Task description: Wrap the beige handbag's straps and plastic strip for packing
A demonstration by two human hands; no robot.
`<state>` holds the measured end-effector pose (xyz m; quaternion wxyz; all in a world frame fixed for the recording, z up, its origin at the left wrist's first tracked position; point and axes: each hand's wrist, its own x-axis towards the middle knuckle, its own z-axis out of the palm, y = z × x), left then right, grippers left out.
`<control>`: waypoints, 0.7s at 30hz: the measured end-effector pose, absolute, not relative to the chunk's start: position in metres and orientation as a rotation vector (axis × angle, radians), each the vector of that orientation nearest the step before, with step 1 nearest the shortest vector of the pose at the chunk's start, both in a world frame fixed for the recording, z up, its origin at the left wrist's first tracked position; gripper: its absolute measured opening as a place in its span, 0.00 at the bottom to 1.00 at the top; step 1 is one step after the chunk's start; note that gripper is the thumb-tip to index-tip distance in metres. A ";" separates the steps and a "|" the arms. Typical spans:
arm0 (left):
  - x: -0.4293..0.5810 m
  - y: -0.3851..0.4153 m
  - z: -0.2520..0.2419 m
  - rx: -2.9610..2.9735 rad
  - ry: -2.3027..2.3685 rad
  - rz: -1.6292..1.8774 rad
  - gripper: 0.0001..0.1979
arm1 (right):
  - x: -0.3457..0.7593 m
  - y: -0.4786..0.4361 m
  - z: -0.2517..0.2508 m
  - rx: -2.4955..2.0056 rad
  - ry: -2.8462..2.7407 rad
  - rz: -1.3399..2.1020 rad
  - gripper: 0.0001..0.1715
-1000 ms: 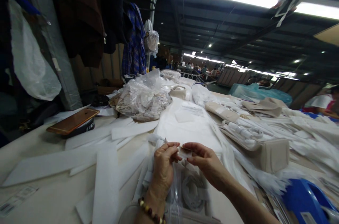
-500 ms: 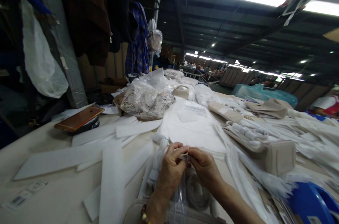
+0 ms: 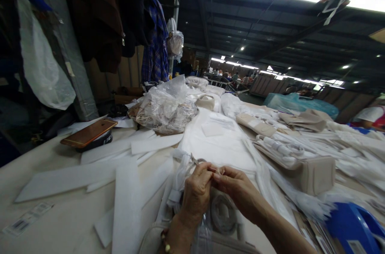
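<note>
My left hand (image 3: 196, 190) and my right hand (image 3: 239, 190) meet over a beige bag (image 3: 152, 238) at the bottom of the view. Between their pinched fingertips runs a thin pale string (image 3: 221, 171), mostly covered by the fingers. A small metal clasp (image 3: 194, 159) sticks up just beyond my left fingers. Wrapped strap parts (image 3: 179, 180) lie left of that hand. Under my right wrist rests a coiled beige strap (image 3: 223, 214), and clear plastic (image 3: 203, 230) covers part of the bag.
White foam strips (image 3: 128, 206) and a phone (image 3: 90, 132) lie on the left. Ahead are stacked white plastic bags (image 3: 216, 142) and a clear bag of strings (image 3: 165, 109). Beige bags (image 3: 315, 176) and a blue plastic object (image 3: 353, 226) occupy the right.
My fingertips have come closer together, and the string loop that stood up between them is now mostly hidden. My right hand has turned slightly, with its forearm shifted right.
</note>
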<state>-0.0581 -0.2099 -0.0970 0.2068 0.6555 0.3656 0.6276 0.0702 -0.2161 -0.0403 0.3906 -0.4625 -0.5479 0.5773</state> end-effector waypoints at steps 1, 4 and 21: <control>-0.058 -0.209 -0.098 1.837 1.015 1.773 0.12 | 0.071 -0.214 -0.037 -1.246 -1.412 1.427 0.17; -0.059 -0.209 -0.101 1.827 1.043 1.837 0.11 | 0.076 -0.203 -0.029 -1.524 -1.528 1.191 0.12; -0.082 -0.220 -0.082 1.390 1.071 1.463 0.09 | 0.076 -0.170 -0.038 -1.551 -2.396 0.392 0.16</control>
